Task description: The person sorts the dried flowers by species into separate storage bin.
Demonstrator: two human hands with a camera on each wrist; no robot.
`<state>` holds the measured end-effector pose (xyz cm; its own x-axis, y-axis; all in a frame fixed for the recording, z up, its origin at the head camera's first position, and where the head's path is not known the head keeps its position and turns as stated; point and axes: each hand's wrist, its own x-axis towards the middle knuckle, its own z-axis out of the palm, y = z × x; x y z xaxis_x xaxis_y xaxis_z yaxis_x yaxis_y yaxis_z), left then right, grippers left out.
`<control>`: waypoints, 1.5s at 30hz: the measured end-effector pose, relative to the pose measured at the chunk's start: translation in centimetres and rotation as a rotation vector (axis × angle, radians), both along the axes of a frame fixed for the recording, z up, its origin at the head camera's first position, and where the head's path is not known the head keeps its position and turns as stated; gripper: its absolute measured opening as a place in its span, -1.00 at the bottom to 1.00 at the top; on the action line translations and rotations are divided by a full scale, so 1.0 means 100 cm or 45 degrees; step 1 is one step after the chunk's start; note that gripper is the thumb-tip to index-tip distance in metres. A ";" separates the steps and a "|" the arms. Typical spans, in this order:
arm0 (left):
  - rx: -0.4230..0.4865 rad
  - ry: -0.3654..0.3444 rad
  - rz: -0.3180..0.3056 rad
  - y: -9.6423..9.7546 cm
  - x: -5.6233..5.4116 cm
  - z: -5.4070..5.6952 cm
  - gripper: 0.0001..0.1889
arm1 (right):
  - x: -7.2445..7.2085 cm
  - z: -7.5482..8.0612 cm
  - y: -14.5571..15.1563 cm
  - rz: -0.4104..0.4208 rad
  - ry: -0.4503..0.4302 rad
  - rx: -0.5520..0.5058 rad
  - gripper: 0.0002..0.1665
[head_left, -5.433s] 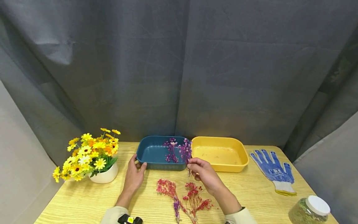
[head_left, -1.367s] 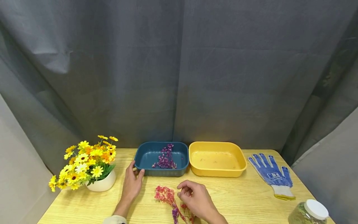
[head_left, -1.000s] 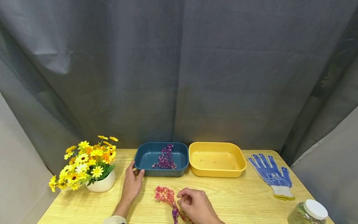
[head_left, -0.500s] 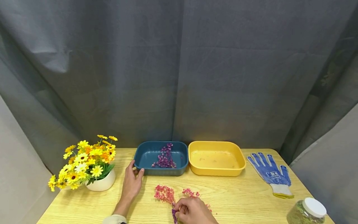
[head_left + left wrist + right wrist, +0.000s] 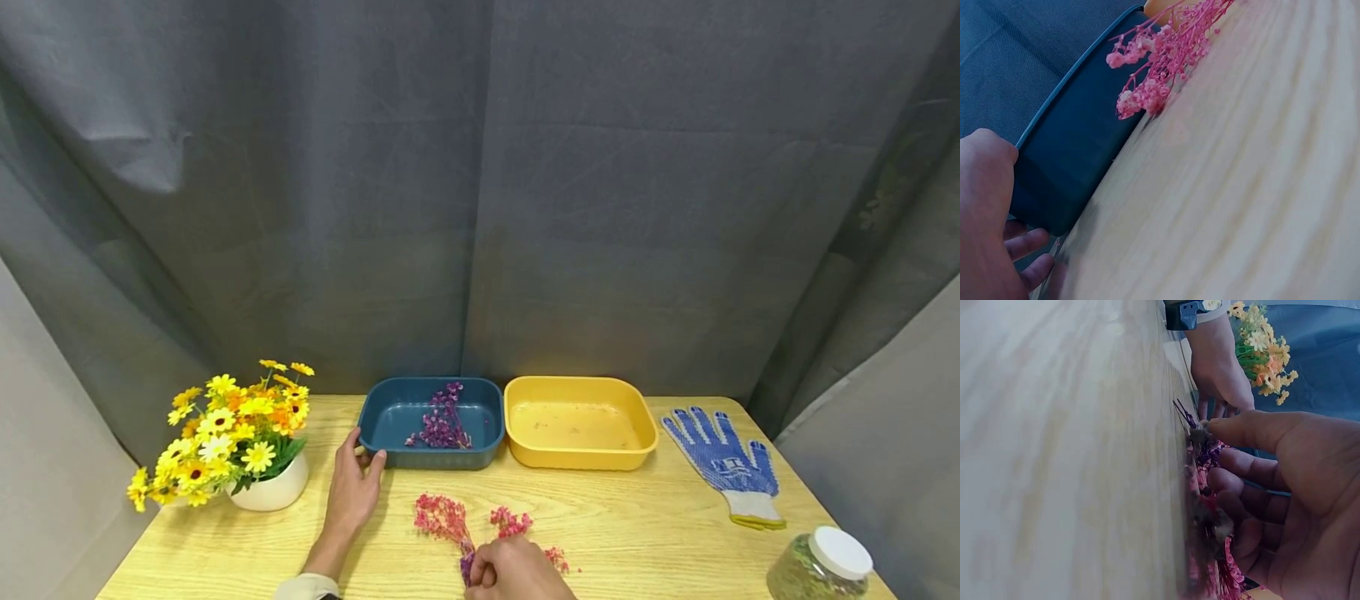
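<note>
In the head view my left hand (image 5: 352, 492) grips the left end of the dark blue tray (image 5: 431, 457), thumb at its front wall. Purple dried flowers (image 5: 442, 425) lie inside that tray. My right hand (image 5: 517, 571) is low on the wooden table, its thumb and forefinger on either side of a small purple dried flower sprig (image 5: 1211, 452), pinching it near its stem end. Pink dried flowers (image 5: 441, 517) lie just left of this hand, and red-pink dried flowers (image 5: 510, 522) show beyond it, their stems mostly hidden under it.
A yellow tray (image 5: 581, 459) stands against the blue one's right side. Yellow artificial flowers (image 5: 225, 442) in a white pot (image 5: 273, 492) are at the left. A blue and white glove (image 5: 727, 467) and a lidded jar (image 5: 821, 567) lie to the right. A grey curtain (image 5: 480, 208) hangs behind.
Purple flowers earlier held over the blue tray by my right hand now lie in it. That hand has come down to the sprig near the pink flowers. My left hand stays at the tray.
</note>
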<state>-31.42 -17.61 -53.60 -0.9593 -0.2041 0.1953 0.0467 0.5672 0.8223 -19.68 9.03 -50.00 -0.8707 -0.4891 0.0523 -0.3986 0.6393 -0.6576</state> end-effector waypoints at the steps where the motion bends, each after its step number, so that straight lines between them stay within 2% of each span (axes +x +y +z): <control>1: 0.000 -0.004 0.001 0.000 0.000 0.000 -0.31 | 0.000 0.000 0.000 -0.002 -0.001 0.001 -0.85; 10: 0.002 0.001 -0.005 0.001 0.001 0.002 -0.31 | -0.002 -0.004 -0.001 0.002 0.083 0.103 -0.77; 18: 0.001 -0.001 -0.008 0.001 0.001 0.004 -0.31 | 0.002 -0.003 -0.005 -0.065 -0.015 0.122 -0.86; 27: -0.008 -0.004 -0.002 0.001 0.000 0.003 -0.32 | 0.002 0.002 -0.003 -0.142 -0.223 -0.109 -0.87; 32: -0.003 -0.005 -0.008 0.001 0.001 0.002 -0.32 | 0.000 0.007 0.001 -0.186 -0.316 -0.189 -0.90; 39: -0.008 -0.008 -0.008 0.001 0.001 0.003 -0.31 | -0.006 0.013 0.007 -0.189 -0.498 -0.399 -0.92; 42: -0.012 -0.011 -0.004 0.001 0.001 0.002 -0.31 | -0.007 0.016 0.010 -0.187 -0.519 -0.464 -0.89; 45: -0.007 -0.007 -0.005 0.002 0.001 0.002 -0.31 | -0.010 0.020 0.014 -0.194 -0.480 -0.499 -0.86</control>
<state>-31.32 -17.44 -53.38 -0.9612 -0.1993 0.1907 0.0441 0.5713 0.8195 -20.64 10.42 -48.04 -0.9234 -0.3633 -0.1237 -0.0124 0.3505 -0.9365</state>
